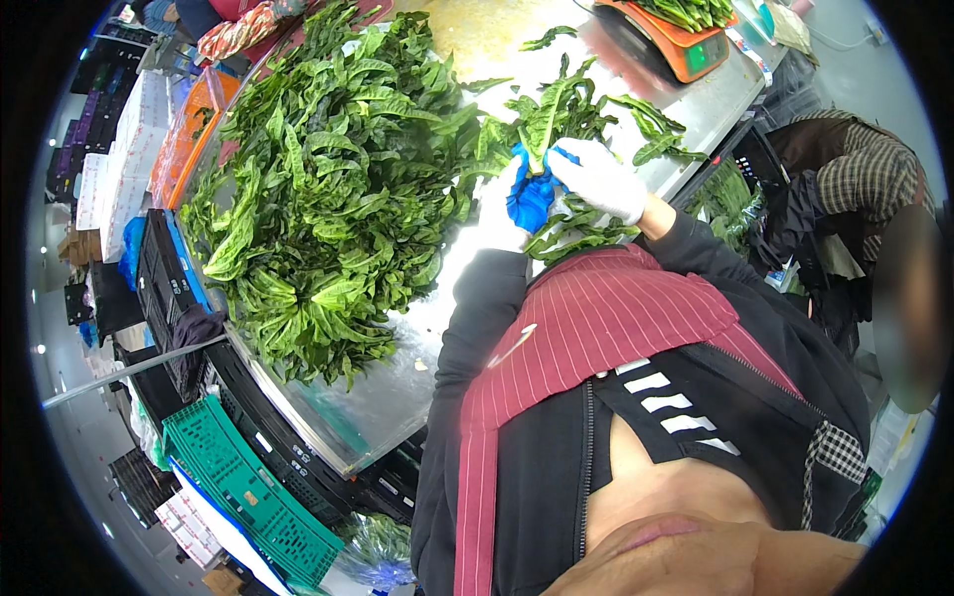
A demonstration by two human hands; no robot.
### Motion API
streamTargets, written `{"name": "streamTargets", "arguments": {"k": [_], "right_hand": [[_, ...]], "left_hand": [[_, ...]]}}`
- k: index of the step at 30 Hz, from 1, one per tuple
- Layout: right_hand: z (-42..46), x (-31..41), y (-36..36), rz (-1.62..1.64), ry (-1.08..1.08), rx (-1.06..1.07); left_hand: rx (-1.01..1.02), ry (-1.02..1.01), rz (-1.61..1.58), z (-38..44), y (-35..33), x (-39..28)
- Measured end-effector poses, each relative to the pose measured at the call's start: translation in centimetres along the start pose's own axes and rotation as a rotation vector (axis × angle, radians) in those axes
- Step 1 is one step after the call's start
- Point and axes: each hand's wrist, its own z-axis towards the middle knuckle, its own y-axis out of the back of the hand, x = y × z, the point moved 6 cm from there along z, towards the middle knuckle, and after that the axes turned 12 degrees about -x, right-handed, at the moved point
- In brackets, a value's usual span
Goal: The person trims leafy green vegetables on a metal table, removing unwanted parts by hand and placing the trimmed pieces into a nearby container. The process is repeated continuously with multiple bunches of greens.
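Note:
My left hand, in a white glove with blue over the fingers, grips the pale base of a bunch of long leafy greens. My right hand, in a white glove, pinches the same base from the other side, its fingertips close to the left ones. The leaves point away from me. To the left, a large heap of leafy greens covers much of the metal table. Loose leaves lie right of the held bunch, and more greens lie under my wrists.
An orange scale with greens on it stands at the back right. A co-worker in checked sleeves bends close by on the right; another person's patterned sleeve shows at the back left. Black crates and a green plastic crate stand beyond the table's left edge.

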Motion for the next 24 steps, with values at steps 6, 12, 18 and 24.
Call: {"name": "streamTargets", "arguments": {"k": [6,12,18,24], "right_hand": [[-0.5,-0.2,-1.1,0.537,-0.361,0.177],[0.2,-0.8,-0.7,0.322,-0.250,0.121],[0.4,-1.5,-1.0,0.176,-0.157,-0.057],[1.7,-7.8,-1.7,0.265,-0.092,-0.187]], "left_hand": [[0.006,0.105,-0.030,0.7,2.0,0.7],[-0.185,0.293,-0.261,-0.5,0.6,-2.5],[-0.186,0.248,-0.127,-0.6,0.9,-2.0],[-0.100,0.382,-0.508,-0.5,-0.8,-0.5]]}}
